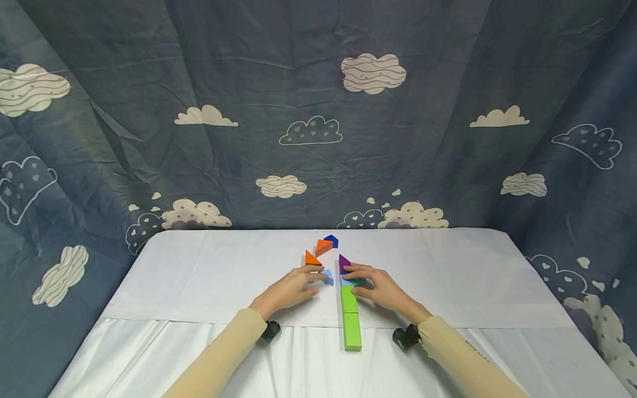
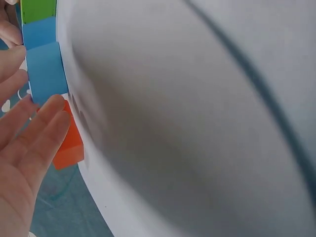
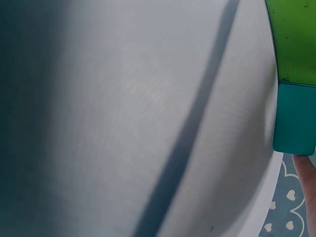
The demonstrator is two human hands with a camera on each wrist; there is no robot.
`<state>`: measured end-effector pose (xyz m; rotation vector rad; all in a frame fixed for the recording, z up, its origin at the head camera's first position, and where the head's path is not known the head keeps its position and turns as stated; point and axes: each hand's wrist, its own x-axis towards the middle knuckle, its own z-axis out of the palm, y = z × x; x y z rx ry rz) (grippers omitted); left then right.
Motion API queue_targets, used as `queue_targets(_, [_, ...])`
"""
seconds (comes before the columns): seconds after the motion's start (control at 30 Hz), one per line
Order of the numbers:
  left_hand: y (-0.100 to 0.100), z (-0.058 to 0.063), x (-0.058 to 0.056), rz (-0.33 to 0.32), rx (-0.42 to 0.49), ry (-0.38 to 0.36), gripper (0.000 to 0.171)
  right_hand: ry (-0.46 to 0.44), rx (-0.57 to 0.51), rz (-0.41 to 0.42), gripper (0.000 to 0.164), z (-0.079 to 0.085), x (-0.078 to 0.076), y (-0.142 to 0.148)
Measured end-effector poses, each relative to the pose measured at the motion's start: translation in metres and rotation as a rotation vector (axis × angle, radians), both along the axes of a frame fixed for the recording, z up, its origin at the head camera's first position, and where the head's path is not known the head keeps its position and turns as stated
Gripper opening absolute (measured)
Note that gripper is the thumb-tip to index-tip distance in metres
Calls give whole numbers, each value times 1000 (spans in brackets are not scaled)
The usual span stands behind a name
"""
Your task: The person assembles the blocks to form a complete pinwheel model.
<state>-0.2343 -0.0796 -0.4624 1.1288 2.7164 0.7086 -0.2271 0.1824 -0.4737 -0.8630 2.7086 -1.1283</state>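
Note:
Two bright green rectangular blocks [image 1: 351,327] lie end to end in a line toward the person. Beyond them come a light blue piece [image 1: 346,281], a teal block [image 1: 358,282] and a purple triangular block [image 1: 343,263]. My right hand [image 1: 380,288] holds the teal block from the right, thumb by the green one; a fingertip [image 3: 302,163] meets the teal block's end in the right wrist view. On the left, my left hand [image 1: 288,288] reaches with fairly straight fingers to a light blue triangular block [image 1: 328,277], fingertips right at its edge.
Past my left fingertips stands an orange triangular block [image 1: 311,258]. Farther back are another orange block [image 1: 323,246] and a dark blue block [image 1: 332,241]. All rest on a white cloth-covered table [image 1: 199,276]; a dark cloud-patterned curtain [image 1: 298,160] hangs behind it.

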Motion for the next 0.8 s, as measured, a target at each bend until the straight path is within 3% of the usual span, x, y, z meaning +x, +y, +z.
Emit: queue_targets(0.8, [23,-2,0,36,-79,22,57,13,-9,19,33,2,1,0])
